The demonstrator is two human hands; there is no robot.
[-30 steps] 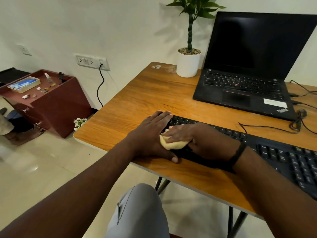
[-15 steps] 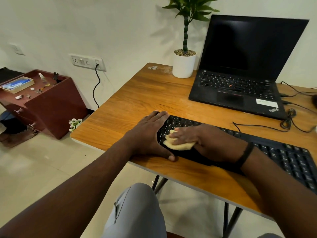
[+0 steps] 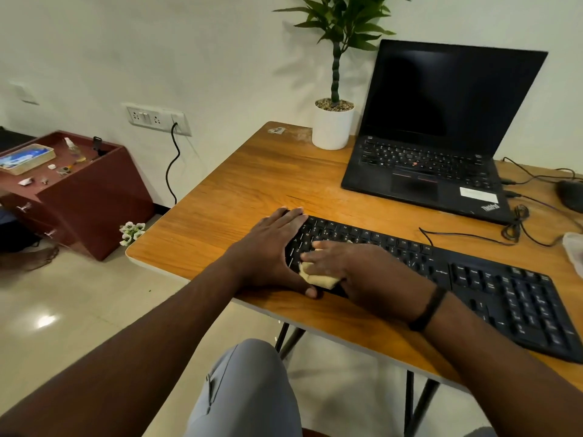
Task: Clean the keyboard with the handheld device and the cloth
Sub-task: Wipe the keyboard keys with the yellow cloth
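Note:
A black keyboard (image 3: 473, 279) lies along the near edge of the wooden table (image 3: 252, 184). My left hand (image 3: 271, 247) lies flat with straight fingers on the keyboard's left end, thumb along its front edge. My right hand (image 3: 350, 266) presses a small folded yellow cloth (image 3: 318, 279) onto the keys at the keyboard's left part, fingers curled over the cloth. No handheld device can be made out.
An open black laptop (image 3: 435, 152) stands behind the keyboard, a white potted plant (image 3: 332, 124) to its left. Cables (image 3: 517, 228) and a dark mouse (image 3: 571, 195) lie at the right. A maroon cabinet (image 3: 79, 190) with small items stands on the floor at the left.
My right hand with the cloth has shifted slightly over the left keys, first away, then back toward the front edge. The left hand stays flat on the keyboard's left end.

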